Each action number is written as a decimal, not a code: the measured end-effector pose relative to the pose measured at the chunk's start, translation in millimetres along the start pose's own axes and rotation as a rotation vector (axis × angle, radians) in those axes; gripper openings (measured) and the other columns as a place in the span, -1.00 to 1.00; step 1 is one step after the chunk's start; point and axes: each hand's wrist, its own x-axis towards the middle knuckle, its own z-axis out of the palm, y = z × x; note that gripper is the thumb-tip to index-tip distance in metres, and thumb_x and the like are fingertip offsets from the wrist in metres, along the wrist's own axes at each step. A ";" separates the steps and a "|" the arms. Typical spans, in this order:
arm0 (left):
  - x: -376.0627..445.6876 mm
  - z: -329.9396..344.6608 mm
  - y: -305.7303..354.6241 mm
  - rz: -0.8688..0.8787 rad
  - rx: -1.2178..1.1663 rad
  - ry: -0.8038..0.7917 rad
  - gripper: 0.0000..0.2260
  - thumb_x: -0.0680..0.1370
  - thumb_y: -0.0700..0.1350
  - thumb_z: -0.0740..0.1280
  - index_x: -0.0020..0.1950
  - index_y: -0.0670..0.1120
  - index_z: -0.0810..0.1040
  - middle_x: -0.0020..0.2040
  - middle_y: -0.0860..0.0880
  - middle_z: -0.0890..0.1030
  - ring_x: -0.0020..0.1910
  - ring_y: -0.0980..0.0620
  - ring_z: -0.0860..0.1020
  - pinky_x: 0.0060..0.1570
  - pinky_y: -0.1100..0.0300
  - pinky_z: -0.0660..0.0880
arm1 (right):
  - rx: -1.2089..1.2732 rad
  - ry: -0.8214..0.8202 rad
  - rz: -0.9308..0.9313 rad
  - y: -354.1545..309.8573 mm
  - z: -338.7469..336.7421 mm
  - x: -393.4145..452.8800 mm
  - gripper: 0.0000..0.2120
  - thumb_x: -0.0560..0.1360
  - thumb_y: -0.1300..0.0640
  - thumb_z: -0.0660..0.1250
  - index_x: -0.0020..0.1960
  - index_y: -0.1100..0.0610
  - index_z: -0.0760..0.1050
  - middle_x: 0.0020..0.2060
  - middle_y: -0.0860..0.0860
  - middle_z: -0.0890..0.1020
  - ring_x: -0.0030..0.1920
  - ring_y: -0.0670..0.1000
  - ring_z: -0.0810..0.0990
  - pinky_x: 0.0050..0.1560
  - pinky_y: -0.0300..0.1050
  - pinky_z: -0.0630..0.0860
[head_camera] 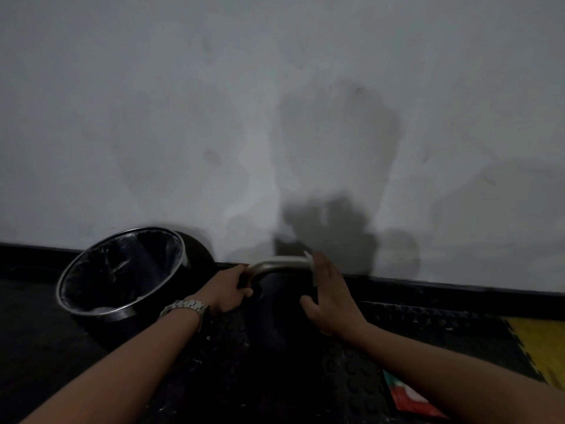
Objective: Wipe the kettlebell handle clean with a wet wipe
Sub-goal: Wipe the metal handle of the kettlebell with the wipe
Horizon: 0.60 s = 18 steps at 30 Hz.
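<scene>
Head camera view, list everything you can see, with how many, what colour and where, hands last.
kettlebell handle: one, silver-grey, centre, by the wall base
wet wipe: one, white, on the handle's right end
bin: one, black with clear liner, left
floor mat: black studded, underfoot; yellow piece far right
packet: one, red and green, lower right
wristwatch: one, silver, left wrist
left hand: grips the handle's left bend
right hand: presses the wipe on the handle

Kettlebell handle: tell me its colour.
Silver-grey bare metal; the kettlebell handle shows best in the head view, lit against the dark floor.
</scene>
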 end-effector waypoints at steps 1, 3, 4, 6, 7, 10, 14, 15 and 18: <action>0.4 -0.4 0.3 0.002 -0.001 0.000 -0.72 0.49 -0.06 0.40 0.17 -0.01 0.49 0.07 0.04 0.58 0.03 0.10 0.50 0.00 0.30 0.31 | 0.102 -0.008 0.083 1.5 0.1 -2.4 -0.18 0.31 0.03 0.28 0.50 0.01 0.02 0.41 0.03 0.26 0.35 -0.06 0.28 0.40 -0.31 0.08; 2.3 -1.3 0.2 0.009 -0.009 -0.004 -0.79 0.48 -0.07 0.41 0.08 0.04 0.50 0.00 0.08 0.57 -0.01 0.13 0.49 -0.02 0.31 0.30 | 0.300 -0.019 0.274 1.6 4.0 -3.6 -0.20 0.30 0.00 0.26 0.49 0.02 0.06 0.32 0.04 0.34 0.13 -0.08 0.40 0.26 -0.24 0.28; 2.7 -2.0 0.2 0.011 -0.012 -0.011 -0.82 0.47 -0.09 0.41 0.01 0.08 0.48 -0.05 0.10 0.56 -0.03 0.14 0.50 -0.04 0.31 0.31 | 0.356 -0.003 0.343 0.6 6.2 -1.7 -0.22 0.29 -0.04 0.25 0.48 0.04 0.11 0.30 0.05 0.36 0.09 -0.06 0.43 0.23 -0.20 0.33; 3.3 -3.6 0.4 0.015 -0.016 -0.020 -0.82 0.47 -0.10 0.41 -0.07 0.12 0.44 -0.12 0.14 0.56 -0.07 0.14 0.52 -0.06 0.32 0.32 | 0.334 0.060 0.352 -2.6 9.0 5.5 -0.25 0.27 -0.13 0.20 0.42 0.08 0.22 0.29 0.06 0.40 0.21 0.00 0.42 0.32 -0.11 0.34; 3.7 -3.6 0.3 0.017 -0.017 -0.023 -0.83 0.47 -0.11 0.41 -0.09 0.12 0.45 -0.13 0.14 0.56 -0.08 0.14 0.53 -0.07 0.32 0.32 | 0.270 0.086 0.295 -6.1 8.8 9.3 -0.27 0.27 -0.16 0.17 0.40 0.09 0.28 0.29 0.06 0.42 0.27 0.02 0.40 0.37 -0.11 0.29; 4.2 -1.8 -2.0 0.006 0.017 -0.038 -0.88 0.50 -0.08 0.40 -0.05 0.11 0.50 -0.09 0.11 0.59 -0.04 0.14 0.54 -0.07 0.32 0.32 | 0.065 0.086 0.063 -22.1 4.0 20.6 -0.34 0.29 -0.15 0.14 0.35 0.07 0.34 0.27 0.02 0.44 0.30 0.03 0.36 0.38 -0.10 0.22; 3.9 4.3 -11.5 -0.059 0.111 -0.098 -0.76 0.53 -0.02 0.35 0.17 -0.03 0.58 0.16 -0.02 0.63 0.20 0.00 0.55 0.06 0.26 0.38 | -0.046 0.001 -0.033 -19.5 2.4 24.1 -0.34 0.30 -0.15 0.15 0.39 0.00 0.28 0.31 -0.03 0.39 0.34 0.01 0.33 0.40 -0.10 0.18; 2.2 4.6 -12.4 -0.067 0.141 -0.119 -0.74 0.54 -0.02 0.34 0.20 -0.04 0.58 0.19 -0.03 0.61 0.23 -0.02 0.54 0.11 0.24 0.39 | -0.009 0.000 0.007 -12.3 3.7 20.5 -0.32 0.30 -0.14 0.16 0.40 0.00 0.26 0.33 -0.03 0.37 0.36 -0.01 0.31 0.42 -0.12 0.17; -1.9 2.9 -15.7 -0.100 0.209 -0.188 -0.71 0.52 -0.04 0.33 0.22 -0.05 0.59 0.21 -0.02 0.61 0.22 -0.02 0.54 0.18 0.21 0.43 | 0.246 -0.028 0.273 8.5 5.6 5.1 -0.23 0.26 -0.07 0.26 0.44 0.04 0.18 0.28 -0.03 0.39 0.28 -0.06 0.37 0.37 -0.17 0.27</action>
